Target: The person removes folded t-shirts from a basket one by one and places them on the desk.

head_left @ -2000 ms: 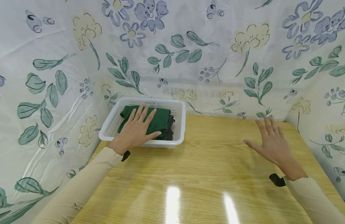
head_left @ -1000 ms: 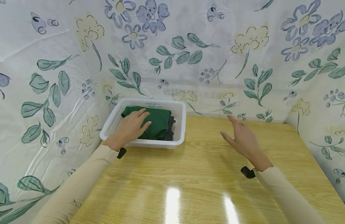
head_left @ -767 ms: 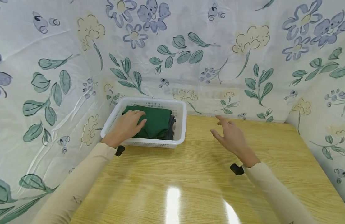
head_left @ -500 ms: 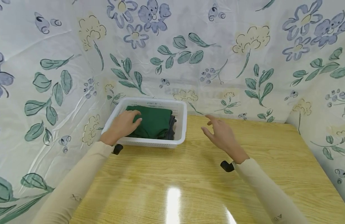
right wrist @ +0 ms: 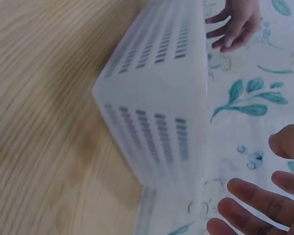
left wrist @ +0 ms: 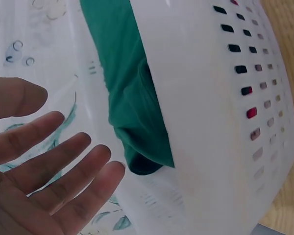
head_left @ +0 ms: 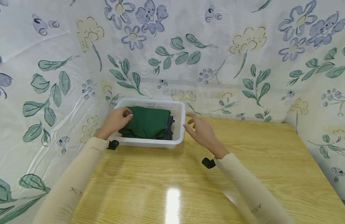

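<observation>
A white plastic basket (head_left: 150,142) with slotted walls stands against the back of the table. In it lies a folded green garment (head_left: 150,122), with a dark grey garment (head_left: 169,129) showing beneath its right side. My left hand (head_left: 114,122) hovers over the basket's left end; the left wrist view shows its fingers (left wrist: 63,166) loosely spread, apart from the green cloth. Just off the basket's right rim is my right hand (head_left: 202,132), fingers relaxed and holding nothing. Something red shows through the wall slots in the left wrist view; its kind is hidden.
The wood-grain table (head_left: 245,149) extends to the right and front of the basket. Floral-printed white sheeting (head_left: 217,62) rises behind and on both sides. Each wrist wears a small black camera mount.
My right hand has moved left from the table's right side to the basket's right end. My left hand has drawn back leftward off the green garment. The basket stays put.
</observation>
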`<state>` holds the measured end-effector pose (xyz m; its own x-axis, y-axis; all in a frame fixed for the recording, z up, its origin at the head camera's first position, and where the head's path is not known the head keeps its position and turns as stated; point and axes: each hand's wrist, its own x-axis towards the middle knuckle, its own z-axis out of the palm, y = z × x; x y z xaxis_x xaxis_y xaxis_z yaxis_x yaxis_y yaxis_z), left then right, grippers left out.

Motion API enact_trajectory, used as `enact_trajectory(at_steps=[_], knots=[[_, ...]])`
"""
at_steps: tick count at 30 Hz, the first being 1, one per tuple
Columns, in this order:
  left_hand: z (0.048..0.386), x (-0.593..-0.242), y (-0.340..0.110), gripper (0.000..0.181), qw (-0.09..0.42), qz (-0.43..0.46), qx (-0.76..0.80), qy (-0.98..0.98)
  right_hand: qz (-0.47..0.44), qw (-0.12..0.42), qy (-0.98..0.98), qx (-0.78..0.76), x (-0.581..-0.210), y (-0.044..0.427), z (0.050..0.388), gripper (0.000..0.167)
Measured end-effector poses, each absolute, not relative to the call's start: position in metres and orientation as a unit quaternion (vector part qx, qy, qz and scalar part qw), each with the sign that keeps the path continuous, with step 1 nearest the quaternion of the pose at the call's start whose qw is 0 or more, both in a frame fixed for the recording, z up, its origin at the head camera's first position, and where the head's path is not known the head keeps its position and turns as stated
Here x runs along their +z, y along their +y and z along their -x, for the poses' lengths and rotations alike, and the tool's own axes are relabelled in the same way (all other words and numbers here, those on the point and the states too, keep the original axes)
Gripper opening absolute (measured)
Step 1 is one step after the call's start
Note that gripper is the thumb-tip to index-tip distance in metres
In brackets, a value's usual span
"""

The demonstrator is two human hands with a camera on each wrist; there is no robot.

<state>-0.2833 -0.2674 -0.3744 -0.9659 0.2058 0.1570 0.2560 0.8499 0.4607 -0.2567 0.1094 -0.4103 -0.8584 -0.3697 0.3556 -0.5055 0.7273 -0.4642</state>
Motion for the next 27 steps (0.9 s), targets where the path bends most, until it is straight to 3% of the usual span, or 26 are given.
enact_trajectory(at_steps=[15,27], knots=[[0.298,-0.376,-0.286,0.040,-0.044,0.059,-0.292,-0.954,-0.259,0.073,-0.895,0.355,-0.408,0.044,0.269,0.048],[0.299,-0.374,-0.285,0.046,-0.111,0.038,-0.306,-0.945,-0.206,-0.002,-0.902,0.380,-0.416,0.014,0.279,0.050]])
